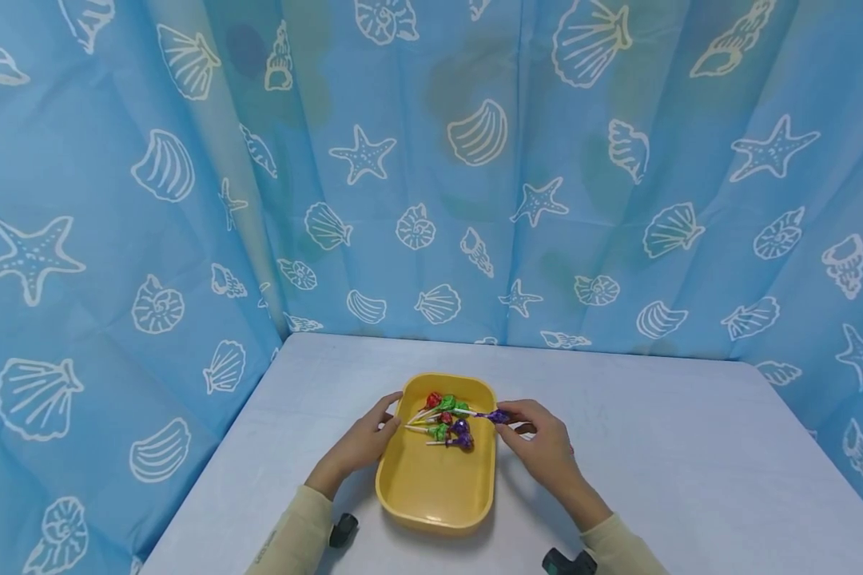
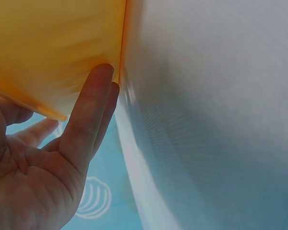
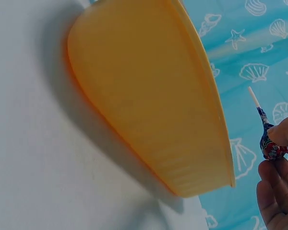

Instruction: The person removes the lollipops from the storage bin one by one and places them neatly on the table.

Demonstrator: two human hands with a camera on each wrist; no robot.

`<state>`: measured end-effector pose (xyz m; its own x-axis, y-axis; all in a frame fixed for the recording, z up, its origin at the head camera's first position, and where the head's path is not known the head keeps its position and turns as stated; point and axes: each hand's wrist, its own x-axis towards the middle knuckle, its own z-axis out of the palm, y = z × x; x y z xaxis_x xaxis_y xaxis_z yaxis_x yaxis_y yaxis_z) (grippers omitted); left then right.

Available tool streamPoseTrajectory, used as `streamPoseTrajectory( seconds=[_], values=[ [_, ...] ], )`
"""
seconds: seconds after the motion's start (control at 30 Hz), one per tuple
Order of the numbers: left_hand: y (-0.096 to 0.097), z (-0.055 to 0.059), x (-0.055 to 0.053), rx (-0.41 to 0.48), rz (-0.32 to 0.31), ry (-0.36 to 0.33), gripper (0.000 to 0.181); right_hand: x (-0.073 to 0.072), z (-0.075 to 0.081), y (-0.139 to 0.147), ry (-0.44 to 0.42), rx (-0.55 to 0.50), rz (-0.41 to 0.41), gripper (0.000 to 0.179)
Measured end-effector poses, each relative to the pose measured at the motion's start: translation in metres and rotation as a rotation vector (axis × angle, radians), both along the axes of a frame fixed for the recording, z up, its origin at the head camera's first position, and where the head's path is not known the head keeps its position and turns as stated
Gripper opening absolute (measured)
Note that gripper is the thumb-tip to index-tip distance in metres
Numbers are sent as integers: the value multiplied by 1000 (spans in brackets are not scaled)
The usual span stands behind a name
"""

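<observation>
A yellow plastic tray [image 1: 431, 489] stands on the table with several wrapped lollipops in its far half. Among them are a red lollipop [image 1: 433, 400], a green one [image 1: 440, 432] and a purple one [image 1: 463, 438], their white sticks pointing mostly left. My left hand [image 1: 363, 441] grips the tray's left side, thumb at the rim and fingers against the outer wall. Over the right rim, my right hand [image 1: 544, 447] pinches a purple lollipop [image 3: 272, 146] by its wrapped head between thumb and fingers. Its stick points left, over the other lollipops in the head view.
A white cloth covers the table [image 1: 690, 471]. Blue curtains [image 1: 417, 184] with white shell and starfish prints hang behind it and along the left side. Dark wrist devices [image 1: 343, 530] show near both sleeves.
</observation>
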<state>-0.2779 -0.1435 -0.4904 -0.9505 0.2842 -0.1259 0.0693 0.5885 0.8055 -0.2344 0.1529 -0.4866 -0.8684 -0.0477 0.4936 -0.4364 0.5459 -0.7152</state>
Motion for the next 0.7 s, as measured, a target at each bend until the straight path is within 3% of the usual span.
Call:
streamPoseTrajectory(
  seconds=[0.2,0.7],
  values=[
    [0,-2,-1,-2,-5,4,52,2,-5,13,16,0,-9,29],
    [1,-3,-2,-1,9,-14,52,11,-18,42,-35,35,-94,32]
  ],
)
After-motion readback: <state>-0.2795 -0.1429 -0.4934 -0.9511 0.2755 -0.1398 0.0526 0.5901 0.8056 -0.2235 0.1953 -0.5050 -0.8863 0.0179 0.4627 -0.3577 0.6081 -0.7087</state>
